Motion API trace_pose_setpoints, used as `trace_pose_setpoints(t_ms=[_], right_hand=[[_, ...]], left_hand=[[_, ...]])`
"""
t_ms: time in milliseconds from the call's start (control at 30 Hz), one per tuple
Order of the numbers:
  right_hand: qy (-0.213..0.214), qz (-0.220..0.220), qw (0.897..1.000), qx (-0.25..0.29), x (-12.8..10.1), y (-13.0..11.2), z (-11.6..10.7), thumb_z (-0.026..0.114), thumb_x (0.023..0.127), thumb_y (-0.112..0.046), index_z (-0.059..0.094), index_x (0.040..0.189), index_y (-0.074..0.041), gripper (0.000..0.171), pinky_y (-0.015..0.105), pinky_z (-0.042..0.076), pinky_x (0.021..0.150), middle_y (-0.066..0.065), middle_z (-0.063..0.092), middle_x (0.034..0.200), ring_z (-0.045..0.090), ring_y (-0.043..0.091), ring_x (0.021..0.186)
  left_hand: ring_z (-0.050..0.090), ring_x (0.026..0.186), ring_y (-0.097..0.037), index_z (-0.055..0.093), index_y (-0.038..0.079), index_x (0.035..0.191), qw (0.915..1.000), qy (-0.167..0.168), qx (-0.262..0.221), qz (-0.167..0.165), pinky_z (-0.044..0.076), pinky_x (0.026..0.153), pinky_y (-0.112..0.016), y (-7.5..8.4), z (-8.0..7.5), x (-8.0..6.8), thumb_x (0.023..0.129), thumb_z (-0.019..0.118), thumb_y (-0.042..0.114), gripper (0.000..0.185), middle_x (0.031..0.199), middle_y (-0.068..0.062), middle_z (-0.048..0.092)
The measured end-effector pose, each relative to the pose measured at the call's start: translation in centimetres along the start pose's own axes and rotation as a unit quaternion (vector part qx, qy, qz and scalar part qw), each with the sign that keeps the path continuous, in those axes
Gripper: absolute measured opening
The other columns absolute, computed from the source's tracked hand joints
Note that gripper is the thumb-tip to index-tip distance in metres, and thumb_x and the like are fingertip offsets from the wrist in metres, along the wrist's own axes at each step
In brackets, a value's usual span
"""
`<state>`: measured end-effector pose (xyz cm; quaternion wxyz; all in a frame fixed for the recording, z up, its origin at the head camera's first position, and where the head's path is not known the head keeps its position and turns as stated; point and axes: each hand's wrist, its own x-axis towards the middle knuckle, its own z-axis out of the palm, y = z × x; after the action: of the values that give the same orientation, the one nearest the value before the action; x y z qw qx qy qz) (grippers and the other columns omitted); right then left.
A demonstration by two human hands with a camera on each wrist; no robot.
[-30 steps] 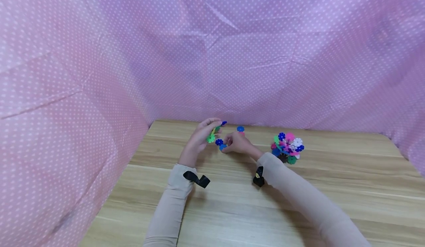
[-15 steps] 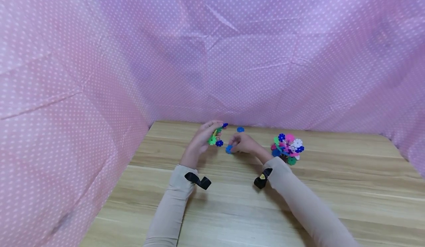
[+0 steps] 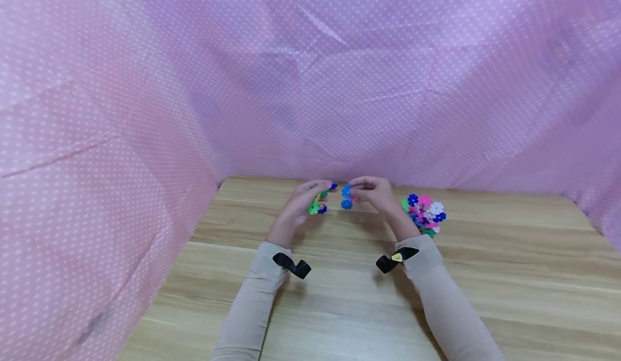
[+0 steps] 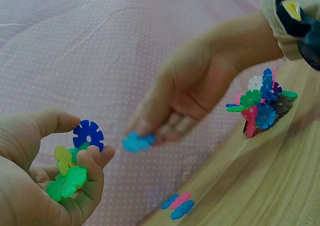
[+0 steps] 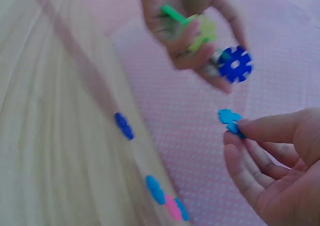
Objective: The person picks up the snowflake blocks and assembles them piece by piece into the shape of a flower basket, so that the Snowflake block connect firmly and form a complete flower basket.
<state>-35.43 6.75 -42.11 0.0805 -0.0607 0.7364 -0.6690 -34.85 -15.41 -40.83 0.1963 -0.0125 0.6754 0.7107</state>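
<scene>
Light-blue disc (image 4: 136,142) pinched in air; green-blue disc cluster (image 4: 74,162) held alongside.

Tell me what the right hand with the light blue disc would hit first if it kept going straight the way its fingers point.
Probably the dark blue snowflake disc on the small green and yellow cluster gripped by the left hand. The right hand pinches a light blue plastic disc aimed at it, with a gap between; depth is unclear.

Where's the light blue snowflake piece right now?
In the left wrist view the light blue snowflake piece is pinched in the right hand, lifted above the table, just right of the left hand's green-and-blue cluster.
</scene>
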Motion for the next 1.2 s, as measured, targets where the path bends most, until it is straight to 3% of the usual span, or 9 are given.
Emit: trace_pose_setpoints(t_ms=[100, 233, 500, 800, 967, 1200], right_hand=[[0.015, -0.013, 0.999, 0.030, -0.3, -0.8, -0.2, 0.069, 0.095, -0.003, 0.062, 0.125, 0.013, 0.035, 0.040, 0.061, 0.089, -0.009, 0.072, 0.087, 0.072, 0.010, 0.081], [0.025, -0.028, 0.998, 0.050, -0.6, -1.2, -0.4, 0.068, 0.096, -0.004, 0.061, 0.126, 0.013, 0.034, 0.029, 0.062, 0.082, -0.009, 0.072, 0.087, 0.071, 0.007, 0.080], [0.021, -0.031, 0.998, 0.051, -1.0, -1.6, 0.1, 0.070, 0.095, -0.006, 0.062, 0.126, 0.013, 0.036, 0.023, 0.060, 0.080, -0.008, 0.071, 0.088, 0.070, 0.009, 0.082], [0.018, -0.037, 0.998, 0.038, -1.2, -1.7, 0.0, 0.070, 0.095, -0.006, 0.063, 0.125, 0.012, 0.035, 0.025, 0.060, 0.082, -0.009, 0.070, 0.087, 0.069, 0.008, 0.082], [0.016, -0.036, 0.999, 0.033, -1.2, -1.7, -0.2, 0.071, 0.095, -0.007, 0.065, 0.124, 0.013, 0.036, 0.026, 0.060, 0.083, -0.011, 0.071, 0.086, 0.069, 0.006, 0.082], [0.017, -0.032, 0.999, 0.032, -0.9, -1.4, -0.5, 0.073, 0.094, -0.007, 0.066, 0.123, 0.012, 0.036, 0.029, 0.060, 0.087, -0.011, 0.075, 0.087, 0.071, 0.005, 0.081]], left_hand=[[0.056, 0.120, -0.027, 0.062, 0.009, 0.134, 0.9999, -0.007, 0.008, 0.005, 0.050, 0.086, -0.032, -0.1, 0.1, 0.1, 0.101, 0.064, 0.034, 0.042, 0.134, -0.006, 0.064], [0.054, 0.128, -0.032, 0.062, 0.010, 0.134, 0.9996, -0.021, 0.010, 0.013, 0.050, 0.079, -0.027, -0.3, 0.2, 0.2, 0.101, 0.064, 0.033, 0.040, 0.138, -0.008, 0.064], [0.060, 0.108, -0.019, 0.064, 0.010, 0.133, 0.9997, -0.017, -0.002, 0.017, 0.050, 0.071, -0.020, -0.5, 0.4, 0.3, 0.100, 0.066, 0.031, 0.039, 0.131, -0.004, 0.065], [0.060, 0.092, -0.010, 0.066, 0.012, 0.131, 0.9997, -0.004, -0.006, 0.022, 0.050, 0.082, -0.028, -0.6, 0.6, 0.4, 0.098, 0.070, 0.030, 0.037, 0.123, 0.000, 0.064], [0.057, 0.076, -0.006, 0.066, 0.010, 0.131, 0.9994, -0.001, -0.023, 0.025, 0.049, 0.073, -0.022, -0.7, 0.7, 0.6, 0.097, 0.071, 0.028, 0.039, 0.106, 0.004, 0.063], [0.053, 0.070, -0.006, 0.067, 0.009, 0.130, 0.9990, 0.000, -0.032, 0.030, 0.046, 0.066, -0.020, -0.9, 1.0, 0.5, 0.097, 0.071, 0.026, 0.038, 0.099, 0.005, 0.062]])
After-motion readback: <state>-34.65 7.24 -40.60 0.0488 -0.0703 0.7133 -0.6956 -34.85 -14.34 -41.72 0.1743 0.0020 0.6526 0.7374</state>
